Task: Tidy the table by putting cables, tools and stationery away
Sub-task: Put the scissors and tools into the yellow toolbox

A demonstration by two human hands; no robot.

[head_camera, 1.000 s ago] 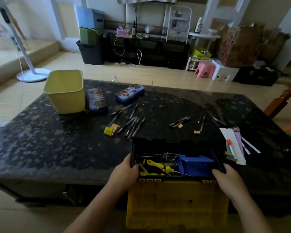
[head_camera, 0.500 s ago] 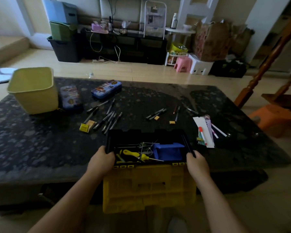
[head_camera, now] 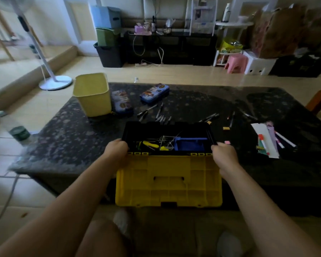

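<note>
A black toolbox (head_camera: 167,129) with its yellow lid (head_camera: 168,179) hanging open toward me is held over the near edge of the dark stone table (head_camera: 63,130). My left hand (head_camera: 116,150) grips its left side and my right hand (head_camera: 223,154) grips its right side. Inside lie yellow-handled screwdrivers (head_camera: 150,144), thin metal tools and a blue tray (head_camera: 190,145). Pens (head_camera: 160,113) lie scattered behind the box, more pens (head_camera: 209,117) to the right. Markers and paper (head_camera: 267,141) sit at the right.
A yellow bin (head_camera: 93,94) stands at the table's back left, with two blue pencil cases (head_camera: 122,102) (head_camera: 154,92) beside it. Small erasers (head_camera: 226,128) lie right of the box. A fan stand (head_camera: 55,81) and a bottle (head_camera: 17,130) are on the floor at left.
The toolbox has been lifted and drawn toward me, so its lid now hangs past the table edge. Both hands stay on its sides. The camera has pulled back.
</note>
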